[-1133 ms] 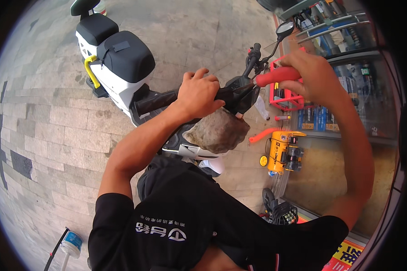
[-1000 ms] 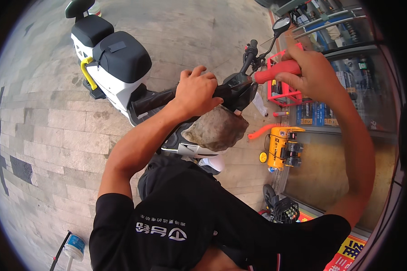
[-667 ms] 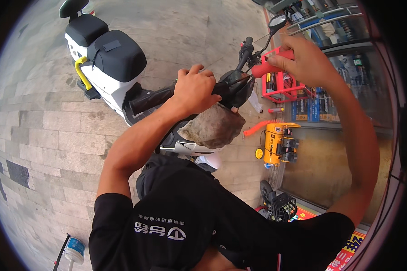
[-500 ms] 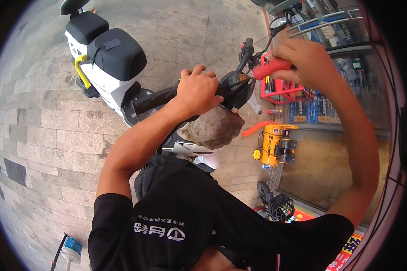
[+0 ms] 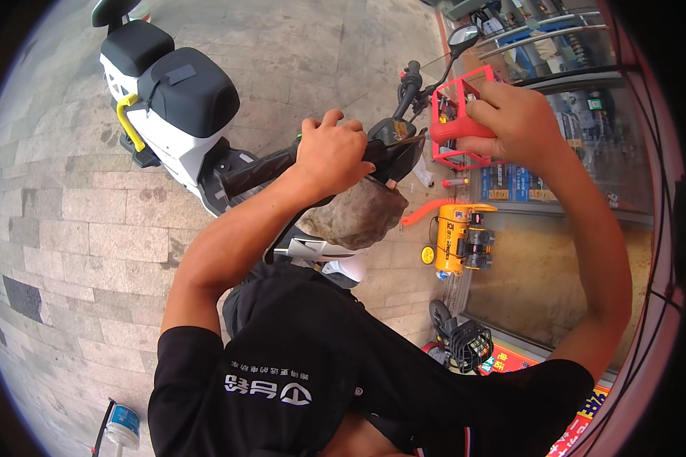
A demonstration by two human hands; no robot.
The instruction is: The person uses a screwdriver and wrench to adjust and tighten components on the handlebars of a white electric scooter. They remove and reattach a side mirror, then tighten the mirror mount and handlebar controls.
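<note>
A white and black electric scooter (image 5: 187,148) stands before me, its seat to the upper left. My left hand (image 5: 334,152) is closed over the inner part of the black handlebar (image 5: 263,169), beside the dashboard (image 5: 392,131). Held in my right hand (image 5: 520,126) is a screwdriver (image 5: 451,132) with a thick red handle. Its thin dark shaft points left toward the dashboard's edge; whether the tip touches anything I cannot tell. Under my left hand bulges a dirty grey rounded front part (image 5: 358,213). Palm and fingertips of the left hand are partly hidden.
A scooter mirror (image 5: 463,36) sticks up at the upper right. Beyond my right hand stands a red metal rack (image 5: 465,84). An orange-yellow machine (image 5: 451,240) with a hose rests by the glass shopfront. A bucket (image 5: 122,426) is at the lower left on the paving.
My right hand and the screwdriver have drawn slightly down and right, with more of the shaft's end standing off the dashboard. My left hand stays on the handlebar. The whole view has shifted a little.
</note>
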